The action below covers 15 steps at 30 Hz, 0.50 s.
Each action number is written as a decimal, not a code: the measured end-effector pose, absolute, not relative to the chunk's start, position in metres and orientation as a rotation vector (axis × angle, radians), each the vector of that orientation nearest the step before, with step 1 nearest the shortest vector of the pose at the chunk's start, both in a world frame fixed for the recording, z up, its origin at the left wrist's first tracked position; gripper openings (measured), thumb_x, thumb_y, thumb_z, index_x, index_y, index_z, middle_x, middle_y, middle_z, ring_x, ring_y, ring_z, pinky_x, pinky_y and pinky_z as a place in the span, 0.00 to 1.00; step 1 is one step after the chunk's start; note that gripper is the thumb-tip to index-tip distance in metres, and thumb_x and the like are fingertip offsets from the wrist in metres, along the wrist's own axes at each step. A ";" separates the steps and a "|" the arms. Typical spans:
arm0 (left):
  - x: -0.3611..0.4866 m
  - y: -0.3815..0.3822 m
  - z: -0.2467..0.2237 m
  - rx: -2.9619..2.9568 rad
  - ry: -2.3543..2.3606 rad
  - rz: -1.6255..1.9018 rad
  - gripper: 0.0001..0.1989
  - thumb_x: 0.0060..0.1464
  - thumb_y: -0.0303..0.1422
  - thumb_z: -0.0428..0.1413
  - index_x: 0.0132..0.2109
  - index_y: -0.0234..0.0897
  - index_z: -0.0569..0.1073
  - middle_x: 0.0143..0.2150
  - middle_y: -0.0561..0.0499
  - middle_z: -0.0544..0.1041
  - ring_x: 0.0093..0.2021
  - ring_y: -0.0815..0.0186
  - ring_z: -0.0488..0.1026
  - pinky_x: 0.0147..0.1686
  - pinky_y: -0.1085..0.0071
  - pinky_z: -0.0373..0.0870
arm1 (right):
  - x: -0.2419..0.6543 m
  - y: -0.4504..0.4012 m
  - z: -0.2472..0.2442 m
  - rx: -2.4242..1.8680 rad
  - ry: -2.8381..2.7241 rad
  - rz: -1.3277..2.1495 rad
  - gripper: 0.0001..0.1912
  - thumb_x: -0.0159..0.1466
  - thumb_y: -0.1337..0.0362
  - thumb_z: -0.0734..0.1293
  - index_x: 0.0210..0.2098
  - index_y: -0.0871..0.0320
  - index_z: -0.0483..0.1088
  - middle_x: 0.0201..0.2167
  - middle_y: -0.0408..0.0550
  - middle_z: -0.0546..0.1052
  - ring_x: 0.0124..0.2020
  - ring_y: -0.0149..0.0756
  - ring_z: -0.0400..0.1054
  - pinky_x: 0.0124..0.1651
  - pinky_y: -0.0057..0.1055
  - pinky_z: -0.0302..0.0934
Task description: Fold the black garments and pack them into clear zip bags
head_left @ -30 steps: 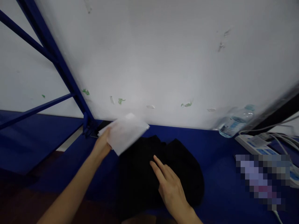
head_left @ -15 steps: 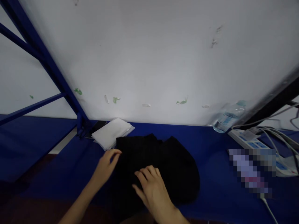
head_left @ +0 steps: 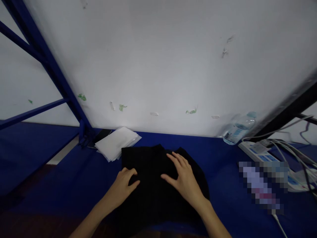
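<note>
A black cloth (head_left: 153, 195) lies spread on the blue surface (head_left: 223, 205), its near part dark and hard to make out. Over its left side is my left hand (head_left: 123, 185), thumb and fingers apart, with nothing in it. My right hand (head_left: 183, 177) is over the upper right part of the cloth, fingers spread and holding nothing. Whether the fingertips press on the fabric is not clear. Beyond the cloth's upper left corner sits a stack of white papers (head_left: 117, 142).
A dark flat object (head_left: 102, 135) lies behind the papers. On the right are a clear bottle (head_left: 237, 130), a power strip (head_left: 267, 157) with cables and a pixelated device (head_left: 259, 186). Blue frame bars (head_left: 56, 79) rise at left before a white wall (head_left: 153, 59).
My right hand has moved up and to the right over the cloth, its fingers spreading. My left hand has shifted down and slightly right. The view has shifted slightly.
</note>
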<state>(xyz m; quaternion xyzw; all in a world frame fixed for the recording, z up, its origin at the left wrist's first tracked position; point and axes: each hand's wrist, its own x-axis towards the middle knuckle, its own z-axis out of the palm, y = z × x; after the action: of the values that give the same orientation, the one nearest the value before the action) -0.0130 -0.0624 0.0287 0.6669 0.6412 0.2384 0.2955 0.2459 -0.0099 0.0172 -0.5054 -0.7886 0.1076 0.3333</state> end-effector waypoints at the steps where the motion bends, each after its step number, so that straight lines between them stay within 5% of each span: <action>1: -0.013 -0.063 0.030 1.739 1.695 0.657 0.09 0.55 0.40 0.55 0.40 0.43 0.74 0.38 0.50 0.74 0.42 0.55 0.70 0.43 0.62 0.64 | 0.241 -0.010 0.016 -1.304 -2.112 0.246 0.31 0.58 0.53 0.70 0.58 0.53 0.63 0.59 0.54 0.67 0.61 0.53 0.57 0.57 0.55 0.57; 6: -0.031 -0.051 0.045 1.716 1.723 0.836 0.10 0.55 0.41 0.55 0.42 0.44 0.74 0.38 0.52 0.75 0.39 0.58 0.72 0.41 0.66 0.64 | 0.247 0.002 0.022 -1.390 -1.929 0.308 0.13 0.65 0.64 0.59 0.46 0.56 0.71 0.42 0.51 0.77 0.45 0.44 0.71 0.49 0.44 0.63; 11: -0.061 -0.032 0.045 1.682 1.808 0.896 0.12 0.53 0.42 0.57 0.42 0.43 0.75 0.39 0.52 0.77 0.39 0.56 0.73 0.42 0.66 0.66 | 0.299 0.023 0.010 -1.659 -1.696 0.438 0.20 0.63 0.50 0.60 0.44 0.58 0.71 0.33 0.53 0.78 0.38 0.48 0.74 0.41 0.42 0.66; 15: -0.070 -0.029 0.028 1.620 1.790 0.965 0.15 0.50 0.43 0.59 0.44 0.44 0.76 0.46 0.51 0.78 0.49 0.52 0.72 0.51 0.62 0.64 | 0.321 0.029 0.000 -1.656 -1.625 0.282 0.34 0.59 0.44 0.63 0.56 0.61 0.63 0.47 0.59 0.75 0.48 0.52 0.70 0.48 0.48 0.65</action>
<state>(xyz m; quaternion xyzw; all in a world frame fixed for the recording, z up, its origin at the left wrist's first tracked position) -0.0703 -0.0290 0.0281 0.6005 0.6633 0.3575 0.2676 0.3214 0.0290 0.0000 -0.6520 -0.6398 0.1110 0.3915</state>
